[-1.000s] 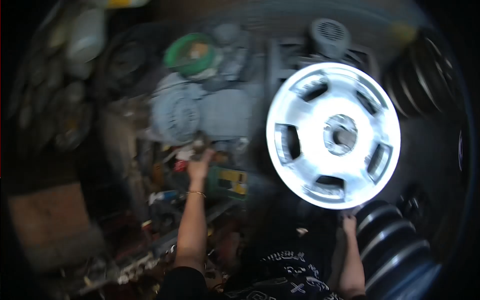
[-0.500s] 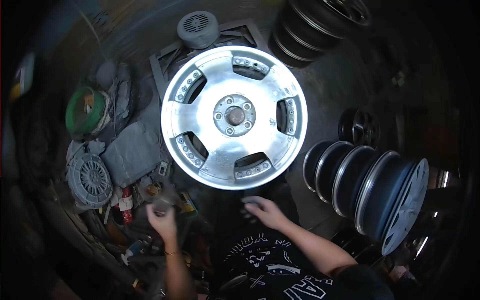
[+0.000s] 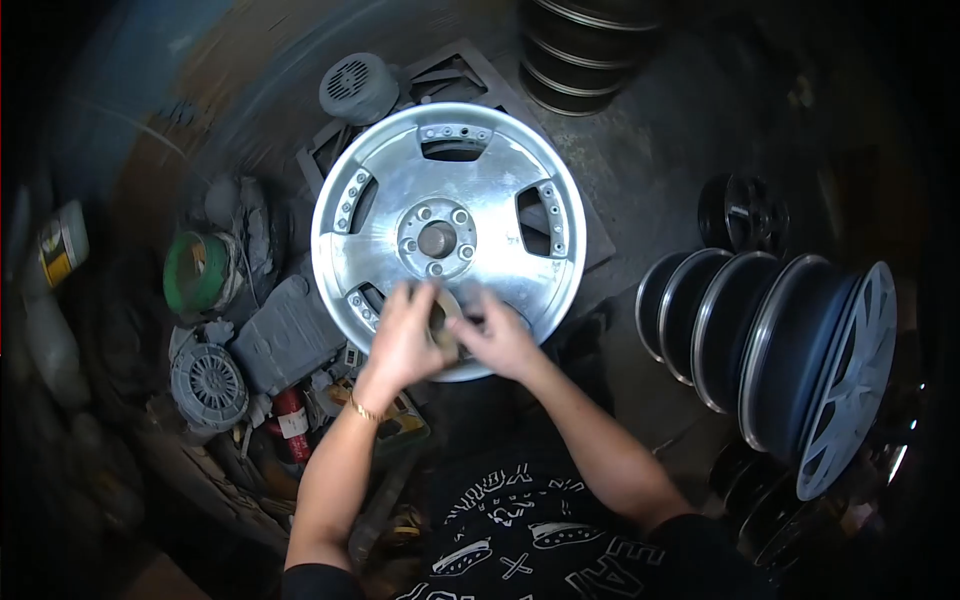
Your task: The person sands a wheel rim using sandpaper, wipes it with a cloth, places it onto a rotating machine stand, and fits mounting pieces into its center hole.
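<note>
A silver alloy wheel rim (image 3: 490, 200) lies face up in front of me, with slots around its face and a hub hole in the middle. Over its near edge, my left hand (image 3: 402, 335) is closed around a beige ring that looks like a roll of tape (image 3: 444, 340). My right hand (image 3: 495, 335) is close against the roll's right side, its thumb reaching to it. Motion smears the right fingers, so their grip is unclear. Both hands hide part of the rim's lower face.
On the right, several rims (image 3: 765, 345) lie in a row on their sides; more rims (image 3: 575, 55) are stacked at the back. Left of the wheel are a grey motor (image 3: 208, 388), a green tub (image 3: 195, 272) and a red bottle (image 3: 291, 425). A vented grey cap (image 3: 358, 88) sits behind.
Both hands have moved up and inward from below the rim and now meet over its near edge. The view has shifted, so the rim appears slightly further left.
</note>
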Tool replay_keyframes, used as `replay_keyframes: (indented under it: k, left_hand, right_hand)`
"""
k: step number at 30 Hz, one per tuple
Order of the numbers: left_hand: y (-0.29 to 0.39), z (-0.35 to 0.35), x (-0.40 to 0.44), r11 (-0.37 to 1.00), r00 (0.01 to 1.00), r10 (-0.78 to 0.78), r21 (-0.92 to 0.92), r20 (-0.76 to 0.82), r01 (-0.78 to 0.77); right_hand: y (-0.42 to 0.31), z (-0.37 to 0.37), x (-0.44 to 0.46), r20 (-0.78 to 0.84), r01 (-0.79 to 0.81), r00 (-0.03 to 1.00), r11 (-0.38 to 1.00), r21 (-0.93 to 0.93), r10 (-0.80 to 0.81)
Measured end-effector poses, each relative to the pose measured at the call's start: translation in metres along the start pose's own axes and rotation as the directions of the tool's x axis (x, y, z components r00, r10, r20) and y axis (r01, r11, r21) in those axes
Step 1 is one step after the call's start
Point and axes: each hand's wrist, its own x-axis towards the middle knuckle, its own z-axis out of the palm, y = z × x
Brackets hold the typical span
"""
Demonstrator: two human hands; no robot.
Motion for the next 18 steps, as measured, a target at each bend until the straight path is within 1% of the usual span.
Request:
replay_keyframes:
  k: [1, 2, 4, 5, 6, 7, 8, 9, 10, 11, 12, 13, 14, 16, 17, 18]
  left_hand:
    - [-0.002, -0.002, 0.016, 0.997, 0.994, -0.073, -0.009, -0.083, 0.073]
    - [-0.005, -0.004, 0.032, 0.990, 0.977, -0.142, -0.023, -0.162, 0.140]
    - [-0.022, -0.001, 0.064, 0.992, 0.952, -0.123, -0.019, -0.279, 0.122]
    - [-0.027, -0.001, 0.077, 0.985, 0.955, -0.163, 0.006, -0.247, 0.170]
    - [-0.031, 0.002, 0.088, 0.986, 0.958, -0.156, 0.013, -0.239, 0.164]
    - [-0.034, 0.005, 0.097, 0.981, 0.968, -0.176, 0.053, -0.181, 0.189]
    - [-0.035, 0.010, 0.103, 0.973, 0.973, -0.197, 0.094, -0.123, 0.209]
    - [-0.036, 0.016, 0.109, 0.970, 0.976, -0.198, 0.123, -0.094, 0.209]
    - [-0.036, 0.021, 0.113, 0.971, 0.978, -0.190, 0.132, -0.087, 0.201]
    - [-0.038, 0.028, 0.118, 0.962, 0.974, -0.212, 0.158, -0.081, 0.222]
    - [-0.039, 0.035, 0.122, 0.952, 0.969, -0.234, 0.183, -0.074, 0.244]
    - [-0.041, 0.042, 0.125, 0.953, 0.967, -0.240, 0.171, -0.081, 0.251]
    - [-0.047, 0.051, 0.129, 0.953, 0.969, -0.235, 0.177, -0.075, 0.245]
    - [-0.059, 0.066, 0.131, 0.952, 0.964, -0.209, 0.191, -0.164, 0.239]
    - [-0.057, 0.066, 0.133, 0.946, 0.955, -0.253, 0.166, -0.152, 0.277]
    - [-0.055, 0.067, 0.130, 0.945, 0.956, -0.254, 0.173, -0.147, 0.278]
  right_hand:
    - [0.023, -0.004, 0.002, -0.243, 0.103, 0.963, 0.992, -0.073, -0.118]
    - [0.047, -0.010, 0.000, -0.465, 0.175, 0.853, 0.970, -0.170, -0.235]
    - [0.064, -0.036, -0.025, -0.634, 0.018, 0.765, 0.987, -0.159, -0.116]
    - [0.075, -0.041, -0.034, -0.673, -0.081, 0.740, 0.989, -0.122, -0.022]
    - [0.091, -0.041, -0.043, -0.703, -0.179, 0.707, 0.981, -0.080, 0.072]
    - [0.116, -0.035, -0.047, -0.746, -0.268, 0.659, 0.956, -0.120, 0.091]
    - [0.123, -0.031, -0.048, -0.750, -0.272, 0.654, 0.956, -0.111, 0.100]
    - [0.130, -0.027, -0.048, -0.569, -0.439, 0.696, 0.887, 0.145, 0.437]
    - [0.136, -0.023, -0.048, -0.289, -0.610, 0.657, 0.716, 0.340, 0.696]
    - [0.138, -0.017, -0.047, -0.102, -0.598, 0.691, 0.644, 0.477, 0.716]
    - [0.140, -0.008, -0.045, 0.086, -0.592, 0.719, 0.544, 0.595, 0.690]
    - [0.143, 0.002, -0.039, 0.104, -0.601, 0.724, 0.550, 0.579, 0.682]
    - [0.150, 0.012, -0.033, 0.008, -0.582, 0.731, 0.618, 0.528, 0.682]
    - [0.152, 0.012, -0.031, -0.031, -0.560, 0.774, 0.706, 0.434, 0.633]
    - [0.157, 0.015, -0.032, -0.026, -0.564, 0.770, 0.699, 0.440, 0.638]
    - [0.161, 0.019, -0.033, -0.057, -0.539, 0.777, 0.709, 0.454, 0.627]
